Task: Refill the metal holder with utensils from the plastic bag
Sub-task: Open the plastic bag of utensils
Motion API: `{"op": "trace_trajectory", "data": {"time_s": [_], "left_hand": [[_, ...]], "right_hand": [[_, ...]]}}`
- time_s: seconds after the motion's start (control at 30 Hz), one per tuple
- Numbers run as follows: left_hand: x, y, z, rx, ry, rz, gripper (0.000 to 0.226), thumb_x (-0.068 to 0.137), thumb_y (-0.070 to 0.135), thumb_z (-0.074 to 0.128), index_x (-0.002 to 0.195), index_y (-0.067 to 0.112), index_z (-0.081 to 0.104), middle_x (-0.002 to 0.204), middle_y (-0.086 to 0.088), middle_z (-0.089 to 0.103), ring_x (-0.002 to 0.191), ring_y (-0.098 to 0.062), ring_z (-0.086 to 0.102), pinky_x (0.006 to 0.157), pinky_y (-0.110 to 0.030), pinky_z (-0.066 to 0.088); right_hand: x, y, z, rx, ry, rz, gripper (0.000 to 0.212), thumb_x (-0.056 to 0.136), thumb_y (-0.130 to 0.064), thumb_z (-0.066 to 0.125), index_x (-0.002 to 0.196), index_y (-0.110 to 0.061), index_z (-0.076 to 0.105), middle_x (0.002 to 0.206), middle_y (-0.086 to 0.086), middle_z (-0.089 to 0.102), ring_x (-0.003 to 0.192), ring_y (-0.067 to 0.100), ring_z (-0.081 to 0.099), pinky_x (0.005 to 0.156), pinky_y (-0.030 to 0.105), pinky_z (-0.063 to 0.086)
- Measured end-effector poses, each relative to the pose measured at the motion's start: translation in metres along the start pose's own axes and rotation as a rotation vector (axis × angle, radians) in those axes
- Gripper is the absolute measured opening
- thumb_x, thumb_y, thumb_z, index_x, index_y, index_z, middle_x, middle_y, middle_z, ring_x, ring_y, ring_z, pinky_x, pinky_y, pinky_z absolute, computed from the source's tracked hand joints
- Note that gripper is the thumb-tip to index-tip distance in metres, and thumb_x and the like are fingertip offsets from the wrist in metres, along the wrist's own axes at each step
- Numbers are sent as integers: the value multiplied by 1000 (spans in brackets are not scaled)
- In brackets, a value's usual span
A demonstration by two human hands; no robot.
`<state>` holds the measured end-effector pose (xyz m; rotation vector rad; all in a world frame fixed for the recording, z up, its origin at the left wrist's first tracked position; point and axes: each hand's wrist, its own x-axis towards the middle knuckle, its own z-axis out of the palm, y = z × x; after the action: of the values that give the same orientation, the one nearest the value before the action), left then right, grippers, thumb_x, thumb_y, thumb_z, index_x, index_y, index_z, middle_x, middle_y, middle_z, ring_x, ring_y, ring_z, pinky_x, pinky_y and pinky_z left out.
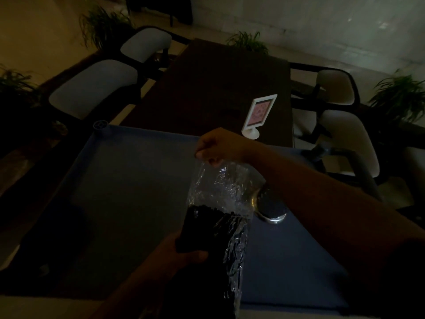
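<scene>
Utensils (202, 229) look dark and stiff inside the thin, crinkly plastic bag (220, 194), so the right hand (218, 146) pinches its floppy top while the left hand (184, 254) grips the heavy bottom.

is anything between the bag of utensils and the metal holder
Nothing solid that shows. The plastic bag, pinched at the top by the right hand and gripped lower by the left hand, hangs right beside the metal holder. Only the bag's own film and the right forearm partly cover the holder from this view.
</scene>
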<state>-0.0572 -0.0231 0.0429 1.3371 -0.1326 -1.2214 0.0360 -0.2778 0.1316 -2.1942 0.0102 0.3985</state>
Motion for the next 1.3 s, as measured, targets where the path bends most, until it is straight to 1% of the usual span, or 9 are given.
{"op": "trace_trajectory", "data": {"time_s": [0.17, 0.3, 0.4, 0.57, 0.67, 0.87, 1.03, 1.17, 1.3], "left_hand": [[-4, 3, -1, 15, 17, 17, 48, 65, 12, 76, 110, 20, 66, 112, -1, 75, 101, -18, 72, 79, -32, 57], [-7, 3, -4, -52, 1, 14, 53, 61, 18, 84, 111, 19, 67, 107, -1, 77, 97, -20, 74, 68, -26, 60], [-6, 1, -6, -70, 9, 13, 41, 63, 16, 82, 102, 24, 73, 107, -2, 76, 96, -21, 74, 66, -25, 60], [-5, 3, -4, -58, -41, 17, 50, 64, 23, 89, 110, 21, 70, 116, -6, 73, 106, -26, 70, 76, -31, 60], [-4, 3, -3, -46, -18, 17, 57, 63, 25, 89, 116, 19, 66, 117, -7, 73, 106, -26, 70, 77, -31, 60], [1, 9, 1, 32, -43, 4, 41, 73, 10, 72, 112, 17, 60, 103, 5, 77, 95, -15, 74, 68, -21, 59], [2, 12, 3, 42, -45, -5, 40, 71, 14, 74, 109, 21, 65, 112, -3, 75, 100, -18, 72, 76, -27, 58], [4, 13, -1, 19, -72, -22, 39, 67, 11, 74, 104, 16, 63, 94, 6, 79, 88, -13, 75, 65, -20, 59], [7, 14, -3, 21, -57, -13, 48, 68, 13, 76, 114, 12, 63, 105, -1, 77, 96, -20, 74, 70, -25, 59]], "right_hand": [[-18, 8, -9, 147, 22, 14, 6, 95, -20, 60, 94, -17, 65, 81, 5, 69, 60, 7, 65, 53, 19, 51], [-34, 20, -21, 112, -14, 32, 6, 93, -17, 62, 98, -17, 66, 91, 10, 72, 77, 17, 70, 73, 31, 58], [-43, 29, -23, 68, -49, 50, 7, 93, -18, 62, 94, -17, 69, 92, 7, 74, 80, 12, 72, 82, 37, 57], [-52, 35, -23, 183, 27, 36, 12, 92, -9, 61, 85, -17, 67, 79, 1, 71, 68, 7, 70, 70, 25, 58], [-52, 36, -26, 158, 26, 36, 16, 93, -10, 60, 84, -20, 68, 79, -2, 72, 69, 7, 70, 72, 26, 58], [-50, 42, -32, 98, 28, 93, 18, 94, -11, 59, 80, -20, 67, 69, -6, 74, 66, 5, 71, 71, 29, 58], [-44, 46, -30, 4, 2, 143, 19, 95, -14, 59, 78, -19, 65, 72, -2, 70, 62, 3, 69, 66, 23, 57], [-44, 47, -27, -41, 20, 170, 20, 94, -16, 60, 75, -21, 65, 68, -5, 68, 57, 0, 66, 65, 23, 55], [-48, 40, -29, -103, 72, 140, 10, 94, -16, 61, 85, -14, 67, 75, -2, 69, 65, 7, 68, 74, 31, 57]]}}
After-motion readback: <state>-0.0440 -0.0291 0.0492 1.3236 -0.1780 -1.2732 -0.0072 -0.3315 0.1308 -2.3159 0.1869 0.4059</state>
